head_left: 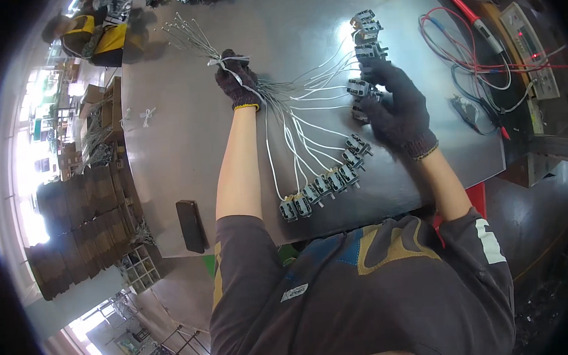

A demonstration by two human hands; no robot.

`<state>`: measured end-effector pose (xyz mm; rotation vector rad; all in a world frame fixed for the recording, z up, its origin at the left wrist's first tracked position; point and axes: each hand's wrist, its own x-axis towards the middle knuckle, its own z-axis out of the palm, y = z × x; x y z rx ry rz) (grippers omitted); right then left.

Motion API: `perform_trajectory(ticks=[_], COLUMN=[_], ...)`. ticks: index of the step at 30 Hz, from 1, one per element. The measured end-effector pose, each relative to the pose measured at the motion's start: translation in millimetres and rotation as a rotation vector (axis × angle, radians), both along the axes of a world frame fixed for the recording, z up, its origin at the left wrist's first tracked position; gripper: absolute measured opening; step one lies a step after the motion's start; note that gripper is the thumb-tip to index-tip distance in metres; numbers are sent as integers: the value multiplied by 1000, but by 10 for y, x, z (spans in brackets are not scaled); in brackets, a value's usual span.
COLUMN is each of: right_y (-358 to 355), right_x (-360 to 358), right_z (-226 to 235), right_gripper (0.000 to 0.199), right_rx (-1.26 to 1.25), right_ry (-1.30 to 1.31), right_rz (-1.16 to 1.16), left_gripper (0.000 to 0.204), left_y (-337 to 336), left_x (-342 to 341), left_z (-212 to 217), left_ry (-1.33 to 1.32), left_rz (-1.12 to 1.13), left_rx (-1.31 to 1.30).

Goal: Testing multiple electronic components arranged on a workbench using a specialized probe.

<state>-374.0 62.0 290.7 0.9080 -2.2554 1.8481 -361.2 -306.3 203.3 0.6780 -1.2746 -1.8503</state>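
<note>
1. Left hand [237, 82], gloved: grip pressed together around the tied neck of a wire bundle [293, 113], held just above the table [186, 144].
2. Right hand [392, 104], gloved: fingers lie curled over small grey connector blocks [364, 88] at the wire ends; whether they pinch one, I cannot tell.
3. Further blocks [323, 187] lie fanned in a curved row near the front edge of the table.
4. Risk: a pull on the neck would likely drag that row off the edge; the crossing leads may tangle.
5. Risk: red and blue test leads [464, 52] lie near the right hand and could snag.
6. Surface: bare grey metal, reflective. A dark flat object [191, 225] sits at the front-left corner.
7. Room: workshop, stacked cartons [74, 227] at left, a test instrument [531, 49] at right.
</note>
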Motion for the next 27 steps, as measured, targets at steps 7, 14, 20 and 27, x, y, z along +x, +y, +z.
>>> perform_trajectory(ticks=[7,14,20,27], right_y=[71,54,-31,220], right_x=[323,419,511,120], right_z=[-10,-61,200,-13], right_gripper=[46,43,39,43], right_rx=[284,208,206,659], right_ry=[121,-167,-16,-158], right_rz=[104,37,104,163], left_gripper=[45,54,50,47], left_y=[19,60,-56,-71], left_x=[-18,-60,-17,-9], left_z=[11,92,-1,23], left_ry=[-95,-255,-98,-115], left_rz=[54,-40,-60,-61], left_rx=[-150,-142,-129,-89])
